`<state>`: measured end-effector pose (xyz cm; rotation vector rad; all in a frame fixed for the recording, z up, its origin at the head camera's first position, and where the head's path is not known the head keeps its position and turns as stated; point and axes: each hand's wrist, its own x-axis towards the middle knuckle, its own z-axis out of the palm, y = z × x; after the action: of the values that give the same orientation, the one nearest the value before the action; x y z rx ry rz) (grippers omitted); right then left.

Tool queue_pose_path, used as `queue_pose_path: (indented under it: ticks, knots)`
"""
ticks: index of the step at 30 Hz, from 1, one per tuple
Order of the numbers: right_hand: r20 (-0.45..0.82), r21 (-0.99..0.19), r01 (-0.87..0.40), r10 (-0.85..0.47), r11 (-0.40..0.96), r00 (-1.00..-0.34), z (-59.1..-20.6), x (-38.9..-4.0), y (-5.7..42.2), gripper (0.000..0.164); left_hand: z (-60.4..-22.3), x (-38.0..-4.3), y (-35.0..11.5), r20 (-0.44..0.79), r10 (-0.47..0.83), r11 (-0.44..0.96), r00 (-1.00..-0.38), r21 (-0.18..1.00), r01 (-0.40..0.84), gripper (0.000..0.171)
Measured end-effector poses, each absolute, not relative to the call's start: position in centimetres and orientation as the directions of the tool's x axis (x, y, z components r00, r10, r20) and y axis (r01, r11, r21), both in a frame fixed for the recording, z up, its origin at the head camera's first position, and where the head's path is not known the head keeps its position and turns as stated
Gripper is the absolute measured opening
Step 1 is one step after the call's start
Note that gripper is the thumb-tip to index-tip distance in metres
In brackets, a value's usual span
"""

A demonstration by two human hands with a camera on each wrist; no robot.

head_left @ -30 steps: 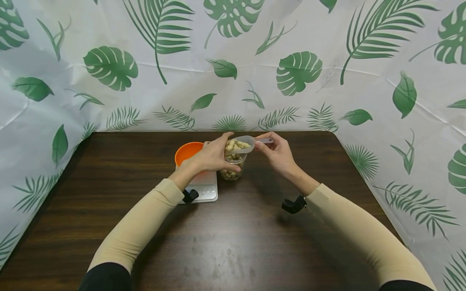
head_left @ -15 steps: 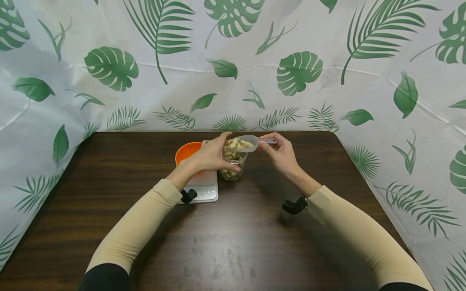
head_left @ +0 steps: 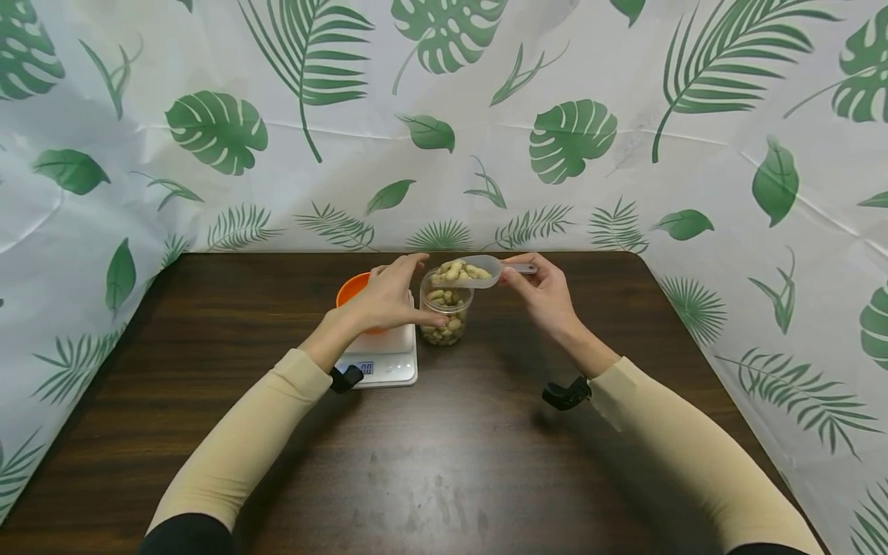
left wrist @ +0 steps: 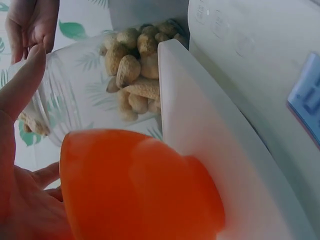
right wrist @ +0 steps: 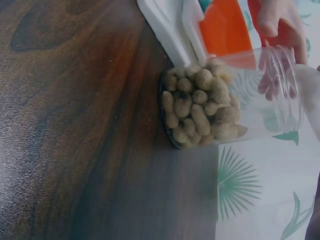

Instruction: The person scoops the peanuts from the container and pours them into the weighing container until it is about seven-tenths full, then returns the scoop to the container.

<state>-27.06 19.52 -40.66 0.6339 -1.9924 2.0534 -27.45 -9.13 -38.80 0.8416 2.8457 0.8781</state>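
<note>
In the head view my right hand (head_left: 546, 297) pinches the handle of a translucent scoop (head_left: 490, 271), which lies nearly level over the mouth of a clear jar (head_left: 454, 310). Peanuts in their shells (head_left: 459, 270) fill the scoop. More peanuts (right wrist: 200, 102) cover the jar's lower part in the right wrist view. My left hand (head_left: 388, 297) is spread at the jar's left side, thumb near the rim and fingers apart from the wall. Beneath that hand, an orange bowl (left wrist: 135, 185) sits on a white kitchen scale (head_left: 391, 371), left of the jar.
Dark wooden table (head_left: 444, 462) extends in front of the scale and jar. Behind it hangs a white cloth (head_left: 486, 139) with green leaf prints. The scale's display (head_left: 365, 368) shows beside the left wrist's black camera (head_left: 345, 379).
My left hand has loosened from the jar and moved left, uncovering its rim and the scale's display. The loaded scoop has shifted slightly right with my right hand.
</note>
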Motion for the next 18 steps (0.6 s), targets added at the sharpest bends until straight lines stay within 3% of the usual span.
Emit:
queue_pose_path:
  ticks: [18]
  knots:
    - [0.388, -0.921, -0.371, -0.216, -0.117, -0.896, -39.8, -27.1, 17.6, 0.02, -38.8, -25.9, -12.6, 0.148, 0.448, 0.737, -0.882, 0.498, 0.457, 0.106]
